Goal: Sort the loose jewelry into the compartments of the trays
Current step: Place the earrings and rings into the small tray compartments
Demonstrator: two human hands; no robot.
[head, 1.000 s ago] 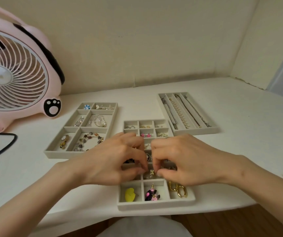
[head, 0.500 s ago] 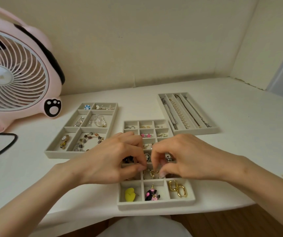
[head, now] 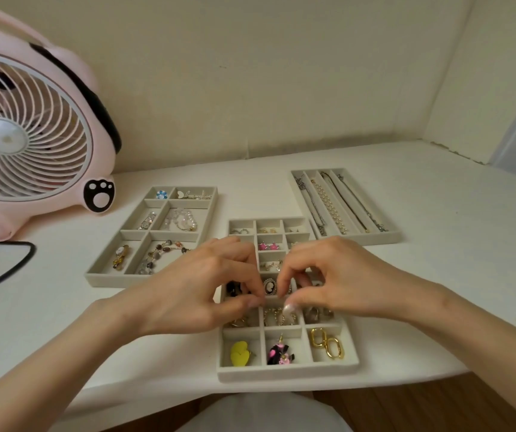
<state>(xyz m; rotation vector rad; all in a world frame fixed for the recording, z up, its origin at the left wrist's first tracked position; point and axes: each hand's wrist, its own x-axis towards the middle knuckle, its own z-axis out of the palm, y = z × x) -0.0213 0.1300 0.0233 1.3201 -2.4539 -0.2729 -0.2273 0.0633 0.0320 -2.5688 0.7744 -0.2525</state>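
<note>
Head view: both hands settle small pieces in the middle tray (head: 287, 374) on the worktop (head: 437, 275).

The left hand (head: 188, 291) has its grip pressed together, thumb to forefinger, at a divider; what it pinches, if anything, I cannot tell. The right hand (head: 343, 282) curls over the cameo (head: 270, 286), its thumb tip down on the gold hoops (head: 273, 318) in the compartment below; whether it grips them is unclear. Probably a placing step. The next move needs a clean release, without dragging neighbouring pieces over the dividers.
</note>
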